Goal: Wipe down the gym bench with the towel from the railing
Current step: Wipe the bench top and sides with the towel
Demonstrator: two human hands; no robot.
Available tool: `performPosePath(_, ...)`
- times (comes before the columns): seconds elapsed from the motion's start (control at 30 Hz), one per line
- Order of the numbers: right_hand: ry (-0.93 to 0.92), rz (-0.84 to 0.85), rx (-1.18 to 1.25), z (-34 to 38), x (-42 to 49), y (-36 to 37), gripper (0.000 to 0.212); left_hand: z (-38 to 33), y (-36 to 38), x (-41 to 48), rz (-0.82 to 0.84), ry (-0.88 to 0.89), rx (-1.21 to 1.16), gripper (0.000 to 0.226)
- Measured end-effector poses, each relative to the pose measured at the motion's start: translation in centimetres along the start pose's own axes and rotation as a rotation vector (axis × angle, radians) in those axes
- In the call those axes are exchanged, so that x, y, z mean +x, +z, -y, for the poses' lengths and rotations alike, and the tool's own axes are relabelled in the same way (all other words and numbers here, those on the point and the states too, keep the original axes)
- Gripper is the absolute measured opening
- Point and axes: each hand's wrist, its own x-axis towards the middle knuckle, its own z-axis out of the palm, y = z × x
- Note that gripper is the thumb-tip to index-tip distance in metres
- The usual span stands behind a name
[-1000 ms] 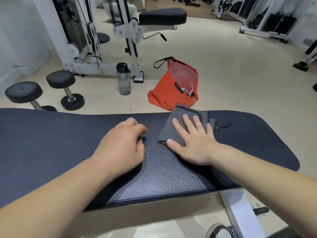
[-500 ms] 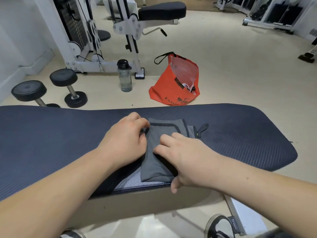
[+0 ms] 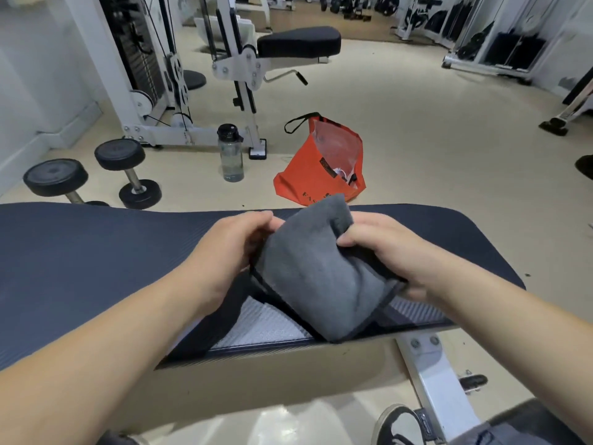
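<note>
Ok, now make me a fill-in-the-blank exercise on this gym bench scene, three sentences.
1. The left hand and the right hand both grip the ____ towel.
2. On the floor beyond the bench, the orange bag stands to the ____ of the water bottle.
3. ____ dumbbells lie left of that bottle.
Missing words: grey; right; two.

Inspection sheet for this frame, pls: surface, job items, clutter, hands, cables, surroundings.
Surface: dark ribbed bench pad, pale patch at near edge.
Job's things: grey towel, bunched, held above the pad.
Clutter: water bottle, orange bag, two dumbbells on the floor beyond.
Hands: left hand and right hand both grip the towel.
Cables: only on the weight station; none loose seen.
Surroundings: gym floor, more machines behind; a shoe below.
</note>
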Motion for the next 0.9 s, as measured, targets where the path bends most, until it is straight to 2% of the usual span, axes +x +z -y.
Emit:
performPosePath(0.07,0.053,-0.020,0.146,-0.2,0.3,-0.9,0.029,-0.6,0.2,-0.1,0.003,-0.012,-0.028,0.035)
performPosePath(0.13,0.116,-0.113,0.145,-0.9,1.0,-2.1,0.034,0.0,0.4,0.3,-0.069,0.039,0.202,0.022)
performPosePath(0.17,0.121,-0.210,0.045,-1.5,1.4,-2.7,0.031,0.7,0.4,0.6,-0.117,0.064,0.389,0.021)
performPosePath(0.23,0.041,-0.450,-0.392,-2.4,1.9,-4.6,0.021,1.8,0.6,1.3,-0.185,0.153,0.868,0.038)
performPosePath(0.3,-0.060,-0.590,-0.740,-2.6,1.7,-6.4,0.028,2.4,1.6,1.6,-0.189,0.303,1.107,0.055)
performPosePath(0.37,-0.073,-0.642,-0.806,-2.7,1.2,-8.4,0.033,2.8,3.5,1.8,-0.110,0.376,1.121,0.066)
performPosePath(0.43,-0.025,-0.666,-0.851,-3.2,0.7,-10.3,0.036,3.8,6.3,2.1,0.029,0.328,1.217,0.074)
performPosePath(0.5,0.048,-0.696,-0.874,-4.2,0.1,-12.4,0.038,5.5,9.0,2.5,0.144,0.239,1.407,0.072)
performPosePath(0.57,0.129,-0.762,-0.865,-5.1,-0.7,-14.4,0.041,6.3,11.4,2.7,0.176,0.209,1.458,0.067)
performPosePath(0.7,0.275,-0.921,-0.817,-7.0,-2.5,-18.5,0.060,6.8,15.3,2.1,0.408,0.375,1.487,0.064)
performPosePath(0.77,0.308,-0.966,-0.749,-7.3,-3.3,-19.7,0.057,6.6,16.1,3.3,0.502,0.427,1.509,0.062)
performPosePath(0.83,0.305,-0.992,-0.671,-7.4,-3.8,-20.7,0.048,6.0,16.7,6.6,0.510,0.432,1.525,0.062)
performPosePath(0.9,0.298,-1.032,-0.612,-7.9,-4.1,-22.1,0.037,5.1,18.0,10.4,0.409,0.354,1.543,0.063)
